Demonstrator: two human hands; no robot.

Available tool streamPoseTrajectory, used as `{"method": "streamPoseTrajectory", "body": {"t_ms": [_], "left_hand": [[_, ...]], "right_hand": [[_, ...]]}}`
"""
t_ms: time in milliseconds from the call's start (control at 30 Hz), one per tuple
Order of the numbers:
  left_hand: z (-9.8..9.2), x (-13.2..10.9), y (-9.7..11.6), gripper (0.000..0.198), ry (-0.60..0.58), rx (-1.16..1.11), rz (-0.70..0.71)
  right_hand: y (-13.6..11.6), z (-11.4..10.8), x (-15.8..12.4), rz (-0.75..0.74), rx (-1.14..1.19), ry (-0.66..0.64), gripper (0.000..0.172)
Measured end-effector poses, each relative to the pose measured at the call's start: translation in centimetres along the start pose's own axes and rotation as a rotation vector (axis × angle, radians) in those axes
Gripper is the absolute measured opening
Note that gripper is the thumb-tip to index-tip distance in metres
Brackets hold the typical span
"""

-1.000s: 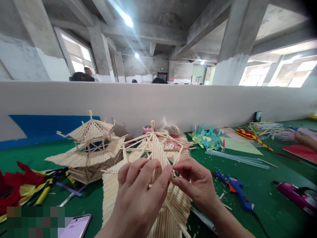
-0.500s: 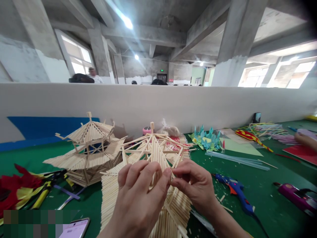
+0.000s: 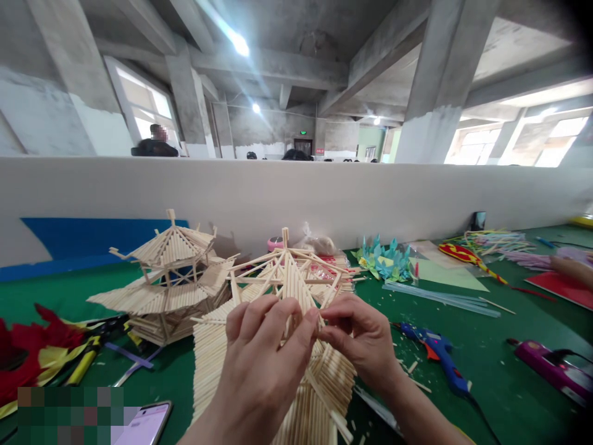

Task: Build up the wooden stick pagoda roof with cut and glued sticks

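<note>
A pavilion model built of thin wooden sticks (image 3: 213, 364) stands right before me, its upper roof frame (image 3: 286, 266) only partly covered with sticks. My left hand (image 3: 269, 358) is closed over the front of that roof, fingers curled and thumb pressed on the sticks. Close against its thumb, my right hand (image 3: 364, 337) pinches at the roof's lower edge, seemingly on a thin stick mostly hidden by the fingertips. To the left stands another stick pavilion (image 3: 173, 281) with a fully covered top roof.
A blue glue gun (image 3: 438, 355) and a purple glue gun (image 3: 551, 368) lie on the green table at right. Clear glue sticks (image 3: 445, 300) and a folded-paper flower (image 3: 384, 259) sit farther back. A phone (image 3: 143, 423) lies front left. Another person's hand (image 3: 574, 270) shows far right.
Both hands keep nearly the same hold at the roof's edge. The view has shifted slightly, and the other person's hand at far right has moved a little.
</note>
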State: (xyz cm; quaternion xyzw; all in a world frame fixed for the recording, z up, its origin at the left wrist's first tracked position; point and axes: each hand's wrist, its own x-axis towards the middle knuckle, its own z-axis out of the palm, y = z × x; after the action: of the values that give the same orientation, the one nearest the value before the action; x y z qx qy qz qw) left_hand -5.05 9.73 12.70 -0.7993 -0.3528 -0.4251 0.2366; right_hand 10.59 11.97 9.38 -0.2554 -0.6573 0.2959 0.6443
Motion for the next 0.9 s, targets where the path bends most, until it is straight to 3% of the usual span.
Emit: {"method": "streamPoseTrajectory", "body": {"t_ms": [233, 500, 667, 900], "left_hand": [[-0.8, 0.2, 0.2, 0.028, 0.004, 0.047, 0.002], [-2.3, -1.4, -1.1, 0.034, 0.04, 0.147, -0.03], [-2.1, -2.0, -1.9, 0.044, 0.046, 0.103, -0.095], [-0.9, -1.4, -2.2, 0.043, 0.04, -0.048, -0.042]], "right_hand": [[0.0, -0.7, -0.8, -0.008, -0.09, -0.007, 0.02], [-1.1, -0.5, -1.1, -0.03, -0.253, -0.018, 0.026], [-1.4, 0.1, -0.8, -0.059, -0.349, -0.009, 0.028], [-1.3, 0.4, -0.7, -0.107, -0.399, 0.009, 0.021]]}}
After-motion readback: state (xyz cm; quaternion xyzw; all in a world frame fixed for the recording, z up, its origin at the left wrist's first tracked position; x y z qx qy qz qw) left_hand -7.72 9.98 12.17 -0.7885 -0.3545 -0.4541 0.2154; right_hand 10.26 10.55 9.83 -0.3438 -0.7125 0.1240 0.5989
